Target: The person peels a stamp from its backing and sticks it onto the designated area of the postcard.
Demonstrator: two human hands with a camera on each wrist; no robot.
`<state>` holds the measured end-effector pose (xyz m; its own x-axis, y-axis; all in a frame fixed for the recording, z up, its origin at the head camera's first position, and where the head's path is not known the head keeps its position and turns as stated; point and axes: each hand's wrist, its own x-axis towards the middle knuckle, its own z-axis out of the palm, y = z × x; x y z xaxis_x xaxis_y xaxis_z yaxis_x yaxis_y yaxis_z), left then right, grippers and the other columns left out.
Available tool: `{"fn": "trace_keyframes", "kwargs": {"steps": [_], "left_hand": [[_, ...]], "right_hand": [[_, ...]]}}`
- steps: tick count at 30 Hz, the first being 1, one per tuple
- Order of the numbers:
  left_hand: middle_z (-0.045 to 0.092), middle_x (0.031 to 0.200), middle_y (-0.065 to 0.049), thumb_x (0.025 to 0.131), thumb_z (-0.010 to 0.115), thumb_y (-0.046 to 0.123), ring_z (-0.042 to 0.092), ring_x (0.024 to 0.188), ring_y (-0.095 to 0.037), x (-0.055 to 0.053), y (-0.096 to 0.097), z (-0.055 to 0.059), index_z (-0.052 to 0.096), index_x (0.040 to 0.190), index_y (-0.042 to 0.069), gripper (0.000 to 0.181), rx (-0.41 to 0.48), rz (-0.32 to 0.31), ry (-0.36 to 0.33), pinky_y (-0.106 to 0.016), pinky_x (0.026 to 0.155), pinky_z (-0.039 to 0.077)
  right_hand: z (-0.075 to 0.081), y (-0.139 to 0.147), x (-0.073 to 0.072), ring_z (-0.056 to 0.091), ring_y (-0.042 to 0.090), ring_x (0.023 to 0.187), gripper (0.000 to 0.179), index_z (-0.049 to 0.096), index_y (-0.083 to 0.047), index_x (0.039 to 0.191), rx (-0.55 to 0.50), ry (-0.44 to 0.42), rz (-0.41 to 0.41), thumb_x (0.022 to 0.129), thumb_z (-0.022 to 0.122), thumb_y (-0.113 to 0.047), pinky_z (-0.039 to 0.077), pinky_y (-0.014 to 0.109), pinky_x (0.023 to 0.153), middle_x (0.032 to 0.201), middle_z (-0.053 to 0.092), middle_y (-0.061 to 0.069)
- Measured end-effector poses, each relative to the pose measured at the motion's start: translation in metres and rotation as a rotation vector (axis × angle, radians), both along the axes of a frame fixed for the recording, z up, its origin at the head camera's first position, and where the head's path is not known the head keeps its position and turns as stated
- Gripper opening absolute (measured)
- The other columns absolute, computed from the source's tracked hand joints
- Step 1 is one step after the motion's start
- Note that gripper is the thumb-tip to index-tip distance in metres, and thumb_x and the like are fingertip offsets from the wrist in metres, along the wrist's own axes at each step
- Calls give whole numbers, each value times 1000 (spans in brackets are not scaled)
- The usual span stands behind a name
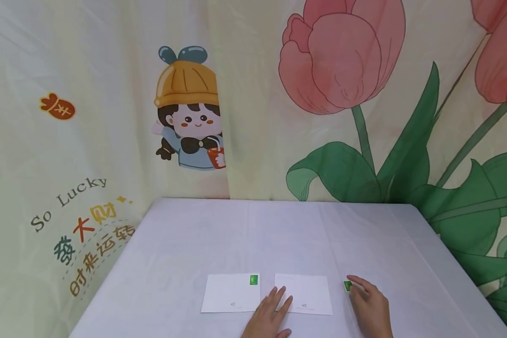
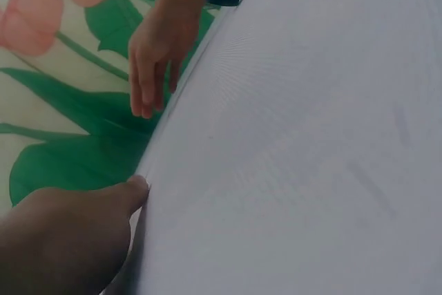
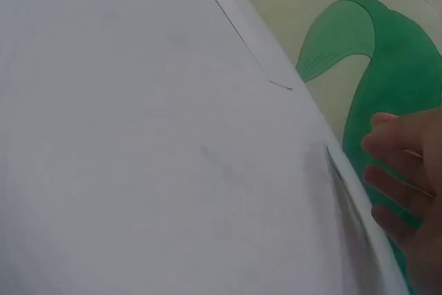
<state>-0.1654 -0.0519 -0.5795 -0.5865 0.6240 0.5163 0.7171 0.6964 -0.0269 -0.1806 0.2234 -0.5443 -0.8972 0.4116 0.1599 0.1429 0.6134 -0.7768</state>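
Observation:
My left hand [image 1: 270,312] rests with spread fingers on the lower left part of a plain white card or envelope [image 1: 306,291] bearing a small printed mark. To its left lies a similar white card [image 1: 228,293], with a green stamp [image 1: 254,280] in the upper right corner. At the right, another green stamp [image 1: 347,285] with a white edge shows beside the index finger and thumb of my right hand [image 1: 371,303]. Contact with that stamp is unclear. Loosely bent fingers of the right hand [image 3: 407,177] show in its wrist view; the left thumb [image 2: 76,233] appears in the other.
A white cloth covers the table [image 1: 194,234], whose far edge meets a printed curtain [image 1: 253,141] with tulips and a cartoon figure. Thin card edges are seen at a low angle in the right wrist view.

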Motion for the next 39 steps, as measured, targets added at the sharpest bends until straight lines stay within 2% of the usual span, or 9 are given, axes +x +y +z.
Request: {"fn": "trace_keyframes", "kwargs": {"steps": [2, 5, 7, 15, 24, 27, 33, 35, 39], "left_hand": [[33, 142, -15, 93, 44, 51, 36, 127, -32, 1, 1, -4, 38, 137, 11, 60, -42, 6, -24, -31, 108, 15], [31, 143, -14, 94, 36, 53, 36, 127, -32, 2, 1, -6, 37, 138, 14, 60, -93, 29, -48, -26, 107, -10], [31, 144, -13, 95, 34, 53, 36, 127, -31, 3, 2, -5, 38, 139, 14, 59, -120, 47, -60, -26, 105, -16], [28, 146, -11, 96, 27, 52, 33, 130, -28, 4, 0, -2, 41, 137, 15, 57, -155, 58, -139, -26, 104, -18], [37, 142, -8, 97, 30, 51, 37, 127, -27, 3, 0, 0, 44, 135, 14, 55, -142, 28, -146, -25, 103, -18], [39, 140, -8, 96, 31, 51, 37, 127, -28, 3, 0, -1, 45, 133, 14, 54, -125, 33, -168, -24, 107, -10], [43, 135, -6, 94, 36, 53, 42, 123, -27, 3, 0, -5, 48, 129, 16, 52, -104, 59, -95, -31, 100, 20], [44, 134, -6, 94, 37, 53, 42, 123, -26, 3, 0, -6, 48, 128, 17, 52, -102, 65, -56, -31, 99, 19], [45, 134, -5, 94, 37, 54, 44, 122, -25, 2, 1, -9, 49, 128, 17, 51, -104, 73, 13, -28, 107, 3]], "right_hand": [[-6, 7, 0, 44, 37, 121, 37, 61, -11, 119, -4, -52, 33, 83, 65, -5, 34, 52, 96, 126, 55, 15], [-13, 13, -1, 36, 35, 128, 48, 53, -13, 129, -11, -107, 74, 83, 65, -7, 29, 51, 101, 136, 47, 10], [-16, 15, -3, 32, 33, 130, 50, 51, -14, 131, -4, -120, 93, 83, 64, -7, 27, 51, 102, 138, 44, 7], [-21, 19, -4, 38, 38, 124, 48, 56, -10, 127, 131, -98, 175, 80, 69, -8, 30, 56, 97, 132, 47, 18], [-24, 21, -3, 48, 32, 116, 41, 64, -11, 112, 152, -21, 127, 73, 76, -9, 38, 49, 94, 119, 59, 13], [-24, 20, -3, 49, 32, 115, 40, 65, -11, 110, 148, -14, 120, 72, 77, -8, 38, 48, 94, 116, 60, 12], [-23, 18, -1, 52, 31, 112, 36, 67, -12, 104, 165, -2, 122, 71, 78, -7, 39, 47, 93, 113, 62, 11], [-23, 18, -1, 53, 31, 111, 34, 68, -12, 103, 182, 3, 121, 71, 78, -8, 40, 46, 93, 111, 63, 11], [-22, 18, -1, 53, 31, 112, 31, 68, -13, 102, 206, -19, 127, 73, 77, -11, 39, 47, 94, 112, 63, 11]]}}
